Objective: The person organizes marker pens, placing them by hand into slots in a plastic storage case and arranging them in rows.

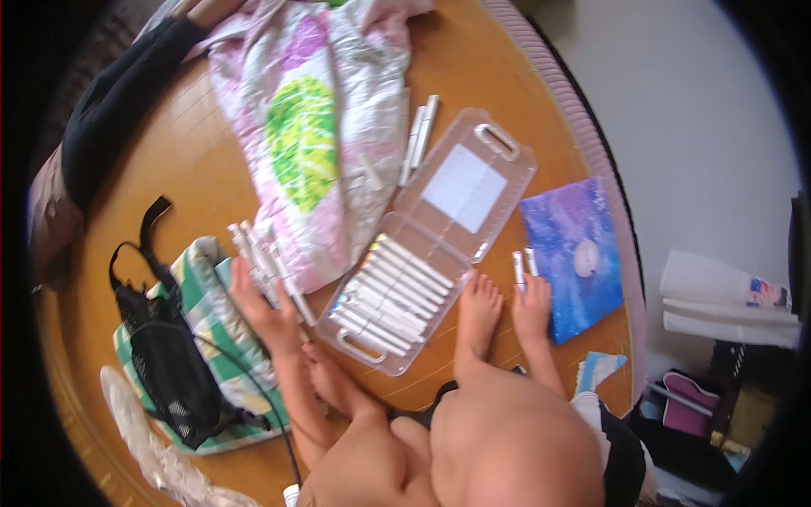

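The right grip (531, 311) hides the lower ends of two markers (519, 267); the white sheet (464, 188) is unreadably blurred.

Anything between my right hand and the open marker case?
Yes: a bare foot stands on the floor between the right hand and the open clear case, its toes right by the case's corner. The two white markers at that hand's fingertips are also on the foot's far side from the case.
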Action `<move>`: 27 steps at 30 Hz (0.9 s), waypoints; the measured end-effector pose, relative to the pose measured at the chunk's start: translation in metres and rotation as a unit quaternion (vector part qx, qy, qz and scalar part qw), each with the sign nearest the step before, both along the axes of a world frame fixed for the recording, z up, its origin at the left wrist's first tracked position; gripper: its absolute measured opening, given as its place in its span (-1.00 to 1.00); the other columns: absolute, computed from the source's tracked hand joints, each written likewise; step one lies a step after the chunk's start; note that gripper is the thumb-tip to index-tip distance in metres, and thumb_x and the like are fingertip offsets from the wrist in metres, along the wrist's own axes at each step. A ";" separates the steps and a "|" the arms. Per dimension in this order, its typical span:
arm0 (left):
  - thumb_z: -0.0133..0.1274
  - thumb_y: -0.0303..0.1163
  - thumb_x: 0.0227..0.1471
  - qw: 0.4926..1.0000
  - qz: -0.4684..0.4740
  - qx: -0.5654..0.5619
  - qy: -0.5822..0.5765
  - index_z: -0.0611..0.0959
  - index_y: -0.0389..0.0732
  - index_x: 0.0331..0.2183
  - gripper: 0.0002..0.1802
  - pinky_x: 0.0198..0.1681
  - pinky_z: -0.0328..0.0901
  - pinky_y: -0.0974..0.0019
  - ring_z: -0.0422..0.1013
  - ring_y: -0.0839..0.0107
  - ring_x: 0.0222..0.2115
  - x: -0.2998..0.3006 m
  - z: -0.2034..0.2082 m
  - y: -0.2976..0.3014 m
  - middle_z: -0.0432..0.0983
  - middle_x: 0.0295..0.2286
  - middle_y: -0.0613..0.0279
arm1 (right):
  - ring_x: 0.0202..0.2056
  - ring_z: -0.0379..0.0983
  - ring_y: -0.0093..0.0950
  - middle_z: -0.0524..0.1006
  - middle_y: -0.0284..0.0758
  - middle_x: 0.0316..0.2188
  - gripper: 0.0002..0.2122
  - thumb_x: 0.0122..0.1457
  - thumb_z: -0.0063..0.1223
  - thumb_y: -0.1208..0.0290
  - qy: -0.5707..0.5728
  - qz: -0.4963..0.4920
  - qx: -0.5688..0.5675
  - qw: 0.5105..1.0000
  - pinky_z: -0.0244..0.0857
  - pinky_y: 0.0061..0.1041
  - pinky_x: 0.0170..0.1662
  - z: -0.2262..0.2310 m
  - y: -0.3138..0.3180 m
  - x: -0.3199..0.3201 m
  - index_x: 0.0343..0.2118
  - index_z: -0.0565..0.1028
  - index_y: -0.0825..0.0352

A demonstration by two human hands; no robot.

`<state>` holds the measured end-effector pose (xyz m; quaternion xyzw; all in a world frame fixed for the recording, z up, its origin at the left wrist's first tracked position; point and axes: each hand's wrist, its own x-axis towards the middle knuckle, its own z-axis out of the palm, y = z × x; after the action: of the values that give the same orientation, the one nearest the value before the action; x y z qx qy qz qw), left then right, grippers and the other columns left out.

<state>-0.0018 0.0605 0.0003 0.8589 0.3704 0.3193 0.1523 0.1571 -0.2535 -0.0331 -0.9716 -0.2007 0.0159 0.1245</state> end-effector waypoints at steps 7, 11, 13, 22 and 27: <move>-0.01 -0.65 -0.38 0.971 -0.214 -0.102 -0.035 0.38 -0.28 -0.32 -0.59 -0.16 0.13 0.23 0.18 0.12 -0.18 0.030 -0.008 -0.062 0.25 -0.28 0.06 | -0.43 0.28 -0.35 0.37 -0.29 -0.49 -0.84 -0.24 0.00 0.61 0.033 0.183 0.238 0.953 0.19 -0.51 -0.39 0.033 0.083 0.016 -0.49 0.40 0.36; 0.07 -0.50 -0.40 0.938 -0.322 -0.110 0.073 0.35 -0.26 -0.24 -0.48 -0.09 0.04 0.18 0.07 0.12 -0.09 0.046 -0.023 -0.074 0.16 -0.16 0.07 | -0.45 0.27 -0.39 0.36 -0.36 -0.50 -0.84 -0.22 -0.02 0.59 0.052 0.273 0.267 0.923 0.19 -0.52 -0.40 0.023 0.131 0.017 -0.48 0.41 0.30; 0.05 -0.39 -0.37 0.932 -0.328 -0.071 0.139 0.34 -0.28 -0.21 -0.46 -0.07 0.01 0.17 0.03 0.16 -0.06 0.051 -0.019 -0.080 0.11 -0.12 0.07 | -0.46 0.27 -0.40 0.35 -0.36 -0.52 -0.85 -0.22 -0.01 0.60 0.101 0.248 0.290 0.919 0.18 -0.52 -0.42 0.012 0.138 0.019 -0.49 0.41 0.32; -0.08 -0.06 -0.25 0.897 -0.325 -0.008 0.301 0.24 -0.30 -0.12 -0.32 0.02 -0.25 0.14 -0.12 0.25 0.02 0.058 -0.019 -0.086 -0.04 -0.02 0.11 | -0.45 0.27 -0.38 0.34 -0.28 -0.44 -0.76 -0.22 -0.06 0.67 0.100 0.304 0.309 0.896 0.21 -0.53 -0.42 -0.009 0.122 0.017 -0.38 0.40 0.39; -0.09 -0.06 -0.24 0.889 -0.345 -0.025 0.302 0.21 -0.32 -0.10 -0.30 0.02 -0.21 0.17 -0.10 0.27 0.01 0.071 -0.017 -0.085 -0.03 -0.03 0.10 | -0.41 0.28 -0.36 0.33 -0.28 -0.41 -0.72 -0.24 -0.11 0.70 0.138 0.307 0.310 0.889 0.22 -0.53 -0.40 -0.008 0.124 0.018 -0.36 0.39 0.38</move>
<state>0.0689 -0.0243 -0.0169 0.9833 0.0871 -0.0369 0.1552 0.1751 -0.1293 -0.0411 -0.7616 -0.4641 0.1240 0.4350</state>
